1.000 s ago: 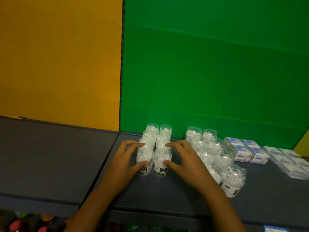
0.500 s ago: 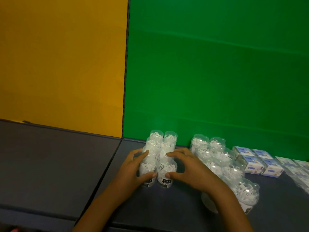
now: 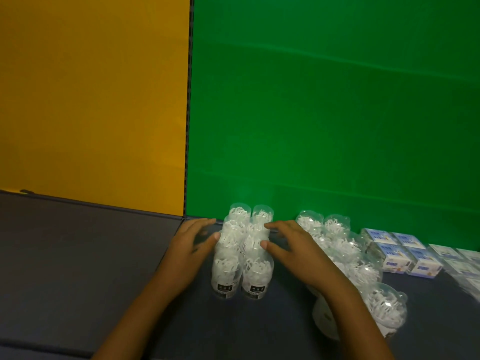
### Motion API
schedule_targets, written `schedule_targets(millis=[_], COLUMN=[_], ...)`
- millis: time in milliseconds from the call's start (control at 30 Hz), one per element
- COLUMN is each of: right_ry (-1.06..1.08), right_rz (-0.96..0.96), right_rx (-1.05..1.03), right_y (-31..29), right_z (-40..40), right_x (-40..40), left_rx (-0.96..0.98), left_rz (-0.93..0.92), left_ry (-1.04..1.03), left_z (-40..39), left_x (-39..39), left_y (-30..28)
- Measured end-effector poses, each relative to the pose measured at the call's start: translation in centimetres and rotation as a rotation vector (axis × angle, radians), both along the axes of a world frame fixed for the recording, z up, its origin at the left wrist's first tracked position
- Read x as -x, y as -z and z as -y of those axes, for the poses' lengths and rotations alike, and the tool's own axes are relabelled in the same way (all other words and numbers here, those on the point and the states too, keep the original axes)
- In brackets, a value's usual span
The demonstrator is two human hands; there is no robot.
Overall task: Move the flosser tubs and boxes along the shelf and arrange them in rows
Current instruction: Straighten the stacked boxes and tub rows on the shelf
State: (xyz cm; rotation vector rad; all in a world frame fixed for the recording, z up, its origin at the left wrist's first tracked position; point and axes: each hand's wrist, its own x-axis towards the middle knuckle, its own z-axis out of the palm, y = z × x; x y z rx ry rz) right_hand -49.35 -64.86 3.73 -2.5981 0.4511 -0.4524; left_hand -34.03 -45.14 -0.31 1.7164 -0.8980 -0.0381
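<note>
Two short rows of clear flosser tubs with white flossers inside stand on the dark shelf, running back toward the green wall. My left hand lies along the left side of this block with fingers straight and its thumb touching a tub. My right hand lies along the right side, thumb touching a tub, fingers extended. A second group of tubs stands to the right, partly hidden by my right forearm. Blue-and-white flosser boxes sit further right.
A yellow panel and a green panel form the back wall behind the shelf. Flat clear packs lie at the far right edge. The shelf's front edge runs along the bottom left.
Both hands have slid further back along the sides of the two tub rows and their fingers have straightened. The camera has moved closer and tilted.
</note>
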Motion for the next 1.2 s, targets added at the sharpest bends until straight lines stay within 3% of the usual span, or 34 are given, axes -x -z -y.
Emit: schedule_targets(millis=[233, 467, 700, 833, 1200], right_ry=[0.089, 0.197, 0.349, 0.313, 0.219], right_rz=[0.033, 0.235, 0.385, 0.426, 0.434], right_rx=[-0.08, -0.138, -0.237, -0.391, -0.476], right_y=[1.4, 2.3, 3.7, 4.6, 5.4], right_z=[0.2, 0.9, 1.4, 1.9, 2.4], right_x=[-3.1, -4.5, -6.7, -7.4, -7.2], left_rx=[0.016, 0.164, 0.211, 0.23, 0.201], left_rz=[-0.282, -0.275, -0.435, -0.513, -0.516], left_ry=[0.063, -0.054, 0.03, 0.051, 0.013], left_z=[3.8, 5.0, 7.3, 8.3, 9.1], left_x=[-2.1, -3.6, -4.9, -4.9, -5.4], left_y=[0.3, 1.2, 0.6, 1.2, 2.2])
